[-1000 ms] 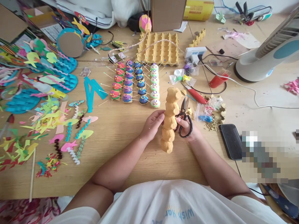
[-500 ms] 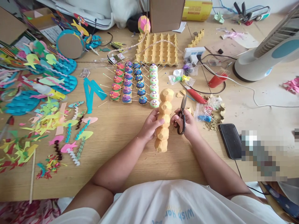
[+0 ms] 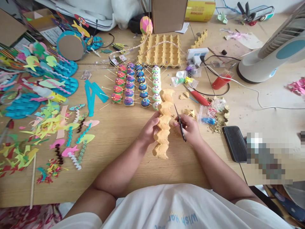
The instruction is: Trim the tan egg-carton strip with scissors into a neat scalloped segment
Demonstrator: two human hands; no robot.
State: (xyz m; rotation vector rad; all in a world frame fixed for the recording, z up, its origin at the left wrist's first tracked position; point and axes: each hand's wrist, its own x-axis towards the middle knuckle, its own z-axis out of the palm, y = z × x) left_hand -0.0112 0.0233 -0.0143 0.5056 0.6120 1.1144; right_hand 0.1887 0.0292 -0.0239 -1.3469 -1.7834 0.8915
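Observation:
My left hand (image 3: 150, 128) grips a tan strip of egg-carton cups (image 3: 163, 125) by its left side, holding it lengthwise above the table. The strip is turned on its side, so its scalloped edge faces right. In my right hand (image 3: 190, 128) is a pair of black-handled scissors (image 3: 180, 124), blades pointing up and away, just right of the strip and apart from it. Small carton scraps (image 3: 190, 112) lie beyond my right hand. Past the strip stand rows of painted egg-carton caterpillars in white-green (image 3: 156, 82), blue (image 3: 143, 86), purple (image 3: 130, 85) and red (image 3: 118, 89), with pins stuck in them.
An egg tray (image 3: 160, 51) lies at the back. Paper cutouts (image 3: 47, 121) and blue woven pieces (image 3: 22, 103) spread over the left. To the right are clay packets (image 3: 209, 115), a red cup (image 3: 221, 81), a phone (image 3: 235, 143), a power strip (image 3: 197, 53) and a fan (image 3: 259, 63).
The egg-carton strip has been rolled onto its side and shifted slightly left. The scissors have turned in my right hand, from showing their flat side to nearly edge-on.

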